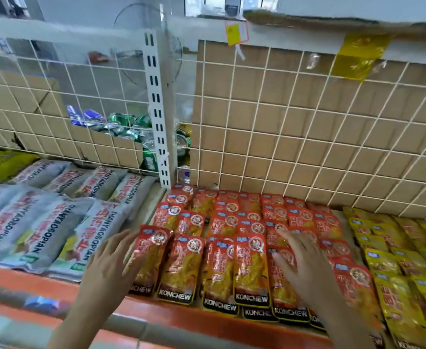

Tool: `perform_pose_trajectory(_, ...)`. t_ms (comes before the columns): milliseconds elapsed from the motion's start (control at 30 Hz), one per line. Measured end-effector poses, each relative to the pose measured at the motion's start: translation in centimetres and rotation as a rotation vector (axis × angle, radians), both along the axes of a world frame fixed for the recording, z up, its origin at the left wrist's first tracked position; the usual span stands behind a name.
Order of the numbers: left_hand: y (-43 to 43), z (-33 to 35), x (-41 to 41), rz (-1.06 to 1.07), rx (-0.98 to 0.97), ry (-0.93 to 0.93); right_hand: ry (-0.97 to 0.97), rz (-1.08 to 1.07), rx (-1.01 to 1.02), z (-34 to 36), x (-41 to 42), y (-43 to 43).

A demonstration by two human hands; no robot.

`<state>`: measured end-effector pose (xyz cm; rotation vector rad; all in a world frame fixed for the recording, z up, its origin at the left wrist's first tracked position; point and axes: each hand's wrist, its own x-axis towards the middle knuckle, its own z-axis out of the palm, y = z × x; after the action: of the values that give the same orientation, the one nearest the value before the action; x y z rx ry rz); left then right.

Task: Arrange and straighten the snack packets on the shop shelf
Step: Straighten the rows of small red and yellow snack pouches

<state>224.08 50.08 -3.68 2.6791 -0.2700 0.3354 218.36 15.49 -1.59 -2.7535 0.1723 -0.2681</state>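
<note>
Several red Konchew snack packets (249,263) lie in overlapping rows on the shelf, labels toward me. My left hand (108,263) is at the left edge of the red block, fingers straight against the side of the leftmost front packet (151,260). Over the right part of the front row, my right hand (302,263) lies flat with fingers spread, resting on the packets there. Neither hand grips anything.
Grey Shanyaobopian bags (43,230) fill the shelf to the left, yellow packets (408,260) to the right. An orange shelf lip (181,321) runs along the front. A white wire grid (282,152) backs the shelf, with cardboard boxes and drink cans behind it.
</note>
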Motion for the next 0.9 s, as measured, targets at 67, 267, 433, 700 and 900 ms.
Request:
perform_pose_trajectory(67,0.5,-0.1,-0.1,0.012,0.006,0.008,-0.01,0.019,-0.021,-0.2,0.3,0.6)
perform_pose_trajectory(267,1.0,-0.6,-0.3,0.047,0.041,0.028,-0.009,0.068,0.029,-0.1,1.0,1.0)
perform_pose_trajectory(433,0.3,0.2,-0.6,0.072,0.034,0.029,-0.01,0.129,0.049,0.2,1.7,1.0)
perform_pose_trajectory(700,0.6,1.2,2.5,-0.01,0.037,0.045,-0.017,0.129,0.037,0.8,4.4,2.8)
perform_pose_trajectory(900,1.4,2.6,6.5,-0.174,0.045,0.121,0.001,0.043,0.045,0.8,6.9,6.5)
